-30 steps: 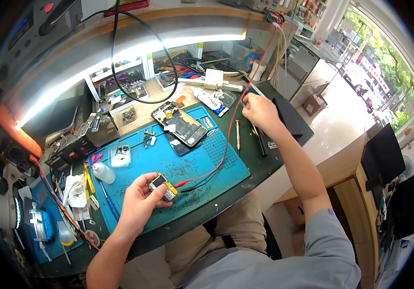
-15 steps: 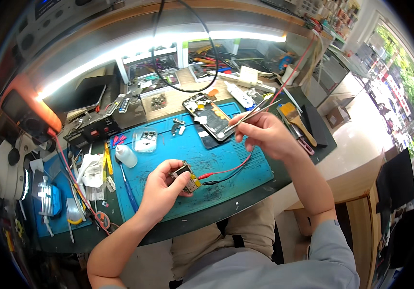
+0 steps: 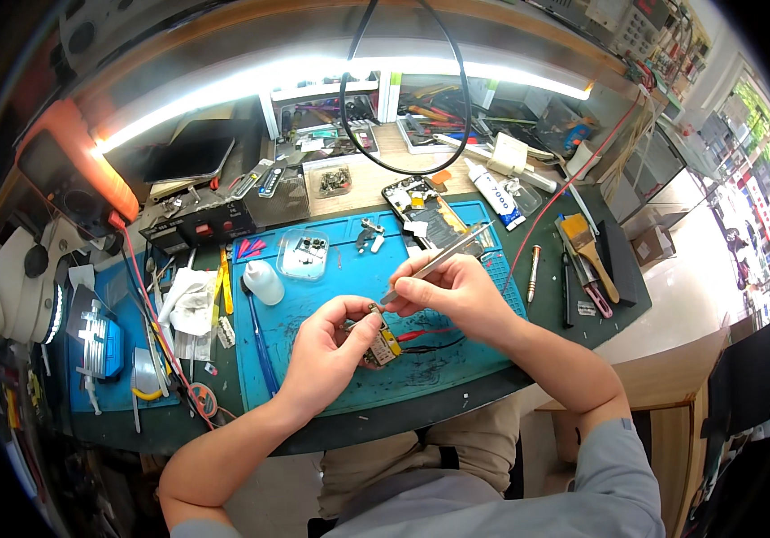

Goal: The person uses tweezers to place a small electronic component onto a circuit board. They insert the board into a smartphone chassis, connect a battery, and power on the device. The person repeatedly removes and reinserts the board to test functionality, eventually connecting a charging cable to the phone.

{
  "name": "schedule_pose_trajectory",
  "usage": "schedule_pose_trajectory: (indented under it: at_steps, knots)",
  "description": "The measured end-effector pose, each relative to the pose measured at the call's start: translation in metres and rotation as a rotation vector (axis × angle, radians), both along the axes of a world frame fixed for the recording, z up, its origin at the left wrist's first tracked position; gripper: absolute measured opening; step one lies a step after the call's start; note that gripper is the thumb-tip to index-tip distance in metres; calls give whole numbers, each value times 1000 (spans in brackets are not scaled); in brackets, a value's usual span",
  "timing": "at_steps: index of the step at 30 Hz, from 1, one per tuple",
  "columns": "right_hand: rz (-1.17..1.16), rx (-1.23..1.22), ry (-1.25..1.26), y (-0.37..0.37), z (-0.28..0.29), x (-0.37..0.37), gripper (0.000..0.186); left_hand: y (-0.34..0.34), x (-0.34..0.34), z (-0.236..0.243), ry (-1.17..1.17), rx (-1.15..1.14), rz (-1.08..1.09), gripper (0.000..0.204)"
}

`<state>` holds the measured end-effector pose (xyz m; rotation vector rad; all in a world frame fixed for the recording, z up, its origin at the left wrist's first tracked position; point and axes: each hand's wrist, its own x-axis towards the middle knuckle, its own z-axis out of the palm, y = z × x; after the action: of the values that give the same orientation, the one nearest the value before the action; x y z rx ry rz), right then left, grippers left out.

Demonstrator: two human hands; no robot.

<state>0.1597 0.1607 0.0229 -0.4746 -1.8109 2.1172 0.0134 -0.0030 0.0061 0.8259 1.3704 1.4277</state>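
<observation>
My left hand (image 3: 329,351) is closed on a small phone circuit board (image 3: 386,348) with gold and dark patches, held tilted above the blue mat. My right hand (image 3: 456,294) pinches silver metal tweezers (image 3: 446,255). Their lower end reaches the board's upper edge beside my left fingertips; whether the tips touch it is too small to tell. A red clip lead (image 3: 413,335) and a black one run to the board's right side, partly behind my right hand. Beyond my hands lies an opened phone (image 3: 439,224), its inside facing up.
On the blue mat (image 3: 358,394) stand a white bottle (image 3: 264,282), a clear parts box (image 3: 302,255) and a blue-handled brush (image 3: 262,350). Right of it lie a screwdriver (image 3: 534,273), a wide brush (image 3: 593,255) and a glue tube (image 3: 496,195). A black cable loop (image 3: 467,108) hangs overhead.
My right hand has come down and left from near the opened phone, bringing the tweezers to the board. My left hand still grips the board. The whole view has shifted.
</observation>
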Motion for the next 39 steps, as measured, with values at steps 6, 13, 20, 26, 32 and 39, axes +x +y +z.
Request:
schedule_pose_trajectory:
  at_steps: [6,13,20,26,32,39]
  knots:
    - [8,-69,-35,-3,-3,-2,24,-2,-1,0,-11,3,19,21]
    - [26,-50,-7,-3,-7,-1,21,1,-1,-2,30,23,23,19]
    - [88,-51,23,-4,-15,-7,24,-3,-1,-3,7,-31,111,15]
    - [101,-101,17,1,-24,-2,25,2,2,-3,-8,-45,103,17]
    - [105,-101,13,-1,-24,-4,23,-1,0,-3,-8,-46,95,18]
    - [106,-113,18,-3,-23,-4,23,-1,-1,-3,-14,-58,94,18]
